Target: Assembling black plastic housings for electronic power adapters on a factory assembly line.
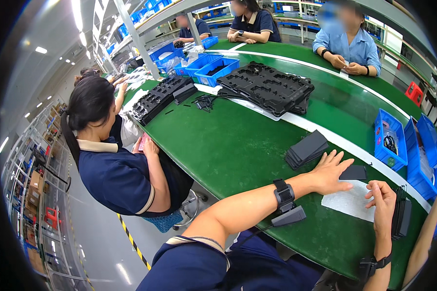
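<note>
My left hand (331, 173) reaches across the green table with its fingers spread and nothing in them. Its fingertips lie close to a flat black rectangular piece (355, 172), and the thumb is over a white sheet (344, 202). Just beyond the hand, a fanned stack of similar black pieces (306, 149) lies on the table. My right hand (383, 200) hovers at the sheet's right side, fingers loosely bent and apart, with nothing seen in them. Right of it, more black pieces (403, 213) stand in a row, partly hidden by that hand.
Black moulded trays (264, 87) are stacked at the table's middle. Blue bins (389, 138) line the right side; others (217, 68) stand farther back. A co-worker (116, 155) sits at my left; others sit across the table (257, 203). Another forearm (429, 233) shows at the right edge.
</note>
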Demonstrator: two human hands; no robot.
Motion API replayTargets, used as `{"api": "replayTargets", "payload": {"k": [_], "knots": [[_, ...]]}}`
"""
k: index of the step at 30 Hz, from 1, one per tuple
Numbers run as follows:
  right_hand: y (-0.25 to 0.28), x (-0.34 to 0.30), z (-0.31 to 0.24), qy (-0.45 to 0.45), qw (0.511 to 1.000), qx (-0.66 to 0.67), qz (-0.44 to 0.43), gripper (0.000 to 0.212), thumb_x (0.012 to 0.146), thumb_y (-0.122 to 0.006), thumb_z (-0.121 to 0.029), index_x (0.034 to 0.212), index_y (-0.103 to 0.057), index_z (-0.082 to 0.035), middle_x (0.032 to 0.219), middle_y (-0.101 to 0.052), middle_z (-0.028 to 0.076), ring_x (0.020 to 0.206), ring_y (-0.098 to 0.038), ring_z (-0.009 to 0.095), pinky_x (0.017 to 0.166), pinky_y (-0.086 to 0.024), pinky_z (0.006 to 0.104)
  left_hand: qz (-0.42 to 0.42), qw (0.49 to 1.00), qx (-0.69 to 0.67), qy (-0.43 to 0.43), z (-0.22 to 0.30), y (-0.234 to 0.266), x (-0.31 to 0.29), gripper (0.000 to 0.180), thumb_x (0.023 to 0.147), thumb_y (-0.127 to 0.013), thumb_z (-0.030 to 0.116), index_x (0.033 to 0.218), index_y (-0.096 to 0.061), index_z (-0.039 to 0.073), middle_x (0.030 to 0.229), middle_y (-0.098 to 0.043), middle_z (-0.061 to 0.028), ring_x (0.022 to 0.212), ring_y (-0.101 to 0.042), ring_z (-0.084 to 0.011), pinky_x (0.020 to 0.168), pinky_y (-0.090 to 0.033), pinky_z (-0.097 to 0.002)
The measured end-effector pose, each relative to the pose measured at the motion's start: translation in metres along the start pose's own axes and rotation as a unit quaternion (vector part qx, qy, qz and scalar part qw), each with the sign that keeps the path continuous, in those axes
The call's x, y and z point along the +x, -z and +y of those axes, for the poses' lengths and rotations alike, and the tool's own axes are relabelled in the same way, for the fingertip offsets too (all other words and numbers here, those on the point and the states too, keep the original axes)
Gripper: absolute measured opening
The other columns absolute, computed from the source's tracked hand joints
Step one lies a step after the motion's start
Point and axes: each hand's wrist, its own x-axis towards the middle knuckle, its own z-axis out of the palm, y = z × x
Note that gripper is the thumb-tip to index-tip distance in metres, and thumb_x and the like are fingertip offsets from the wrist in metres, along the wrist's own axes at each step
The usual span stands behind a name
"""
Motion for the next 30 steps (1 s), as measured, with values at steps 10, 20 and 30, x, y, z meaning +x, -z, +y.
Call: {"api": "replayTargets", "payload": {"k": [10, 20, 30], "knots": [[0.004, -0.001, 0.005, -0.012, 1.000, -0.002, 0.003, 0.020, 0.091, -0.056, -0.017, 0.091, -0.065, 0.001, 0.083, -0.064, 0.006, 0.066, -0.055, 0.008, 0.047, -0.043, 0.0201, -0.034, 0.999, 0.000, -0.042, -0.022, 0.012, -0.007, 0.078, 0.090, -0.050, 0.051, 0.146, -0.020, 0.006, 0.149, -0.011, -0.0293, 0.141, -0.005, -0.0406, 0.114, -0.008, -0.0461], [0.007, 0.002, 0.003, -0.002, 1.000, -0.002, 0.010, 0.019, 0.089, -0.058, -0.017, 0.090, -0.067, 0.000, 0.080, -0.066, 0.005, 0.065, -0.059, 0.008, 0.050, -0.047, 0.0213, 0.009, 0.999, 0.023, -0.025, -0.046, 0.041, -0.024, 0.070, 0.092, -0.052, 0.043, 0.144, -0.027, 0.005, 0.149, -0.017, -0.0259, 0.141, -0.010, -0.0375, 0.114, -0.013, -0.0428], [0.004, 0.006, 0.003, -0.001, 0.999, -0.021, 0.025, 0.018, 0.086, -0.062, -0.018, 0.087, -0.068, 0.000, 0.073, -0.066, 0.005, 0.061, -0.059, 0.008, 0.053, -0.047, 0.0244, 0.037, 0.997, 0.057, 0.027, -0.034, 0.049, -0.033, 0.062, 0.087, -0.060, 0.038, 0.136, -0.041, 0.005, 0.145, -0.031, -0.0229, 0.137, -0.024, -0.0361, 0.111, -0.023, -0.0425]]}}
